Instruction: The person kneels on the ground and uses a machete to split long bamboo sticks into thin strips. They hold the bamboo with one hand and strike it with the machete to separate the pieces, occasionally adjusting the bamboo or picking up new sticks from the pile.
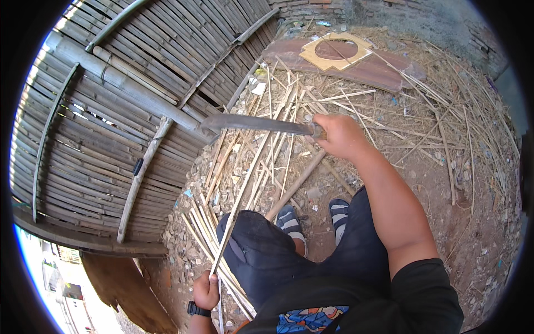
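Observation:
My right hand (342,136) is wrapped round the handle of a long billhook (256,123), its dark blade pointing left and hooked at the tip. In my left hand (206,290), low by my left thigh, is the near end of a thin bamboo strip (236,214). That strip runs up past my left knee and passes beneath the blade in the picture; whether the two touch I cannot tell. Beside my left leg lies a bundle of split bamboo strips (203,228). A thicker bamboo pole (297,185) slants between my knees and the billhook.
A slatted bamboo wall (111,111) stands at the left. Many loose strips (278,150) litter the stony ground ahead. Farther off, a wooden board (356,75) bears a yellowish frame with a round hole (308,51). A brick wall (384,19) closes the far side.

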A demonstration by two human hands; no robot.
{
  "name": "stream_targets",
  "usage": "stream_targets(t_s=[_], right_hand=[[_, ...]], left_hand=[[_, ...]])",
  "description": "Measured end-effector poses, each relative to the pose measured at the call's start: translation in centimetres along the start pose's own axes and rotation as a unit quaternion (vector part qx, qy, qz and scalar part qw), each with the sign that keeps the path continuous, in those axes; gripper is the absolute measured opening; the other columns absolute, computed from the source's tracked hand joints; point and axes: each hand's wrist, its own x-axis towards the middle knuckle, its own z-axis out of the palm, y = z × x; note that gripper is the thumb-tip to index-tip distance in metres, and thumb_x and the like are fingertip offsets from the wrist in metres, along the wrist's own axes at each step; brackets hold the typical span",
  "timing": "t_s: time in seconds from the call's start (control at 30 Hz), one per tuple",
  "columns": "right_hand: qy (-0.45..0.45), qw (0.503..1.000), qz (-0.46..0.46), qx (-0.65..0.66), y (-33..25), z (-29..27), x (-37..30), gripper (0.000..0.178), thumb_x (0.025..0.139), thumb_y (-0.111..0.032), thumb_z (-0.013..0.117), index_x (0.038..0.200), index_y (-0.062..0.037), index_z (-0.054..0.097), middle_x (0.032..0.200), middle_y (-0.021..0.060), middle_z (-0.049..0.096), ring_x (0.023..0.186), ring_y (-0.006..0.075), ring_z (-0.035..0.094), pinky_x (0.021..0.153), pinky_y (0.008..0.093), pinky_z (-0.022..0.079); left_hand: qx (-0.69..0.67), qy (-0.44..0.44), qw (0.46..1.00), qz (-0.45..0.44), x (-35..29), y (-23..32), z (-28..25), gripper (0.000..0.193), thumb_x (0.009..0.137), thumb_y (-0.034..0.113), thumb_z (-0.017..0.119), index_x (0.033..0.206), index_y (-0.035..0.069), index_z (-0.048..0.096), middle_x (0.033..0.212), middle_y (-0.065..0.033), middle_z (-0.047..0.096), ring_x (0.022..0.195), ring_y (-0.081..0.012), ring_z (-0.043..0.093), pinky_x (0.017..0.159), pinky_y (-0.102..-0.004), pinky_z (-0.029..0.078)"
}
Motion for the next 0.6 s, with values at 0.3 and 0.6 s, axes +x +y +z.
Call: stream_targets(t_s=[0.3, 0.6], right_hand=[[-0.085, 0.995, -0.046, -0.008, -3.7, 0.4, -0.6, 0.022, 0.078, -0.020, 0.072, 0.096, -0.0106, 0.064, 0.077, 0.0157, 0.067, 0.075, 0.0340, 0.067, 0.067, 0.0455, 0.052], [-0.008, 0.995, 0.096, 0.037, 0.9, 0.8, 0.5, 0.021, 0.077, -0.018, 0.073, 0.091, -0.0079, 0.062, 0.075, 0.0153, 0.065, 0.072, 0.0335, 0.066, 0.065, 0.0438, 0.052]], left_hand=[[-0.242, -0.115, 0.962, -0.058, 1.4, -0.1, 1.8, 0.049, 0.103, 0.046, 0.042, 0.076, 0.006, 0.050, 0.058, -0.0007, 0.045, 0.051, -0.0110, 0.042, 0.048, -0.0286, 0.033], [-0.300, -0.167, 0.935, -0.093, 2.2, 2.5, 2.1, 0.045, 0.106, 0.041, 0.039, 0.075, 0.008, 0.047, 0.063, 0.0050, 0.042, 0.056, -0.0055, 0.036, 0.051, -0.0242, 0.031]])
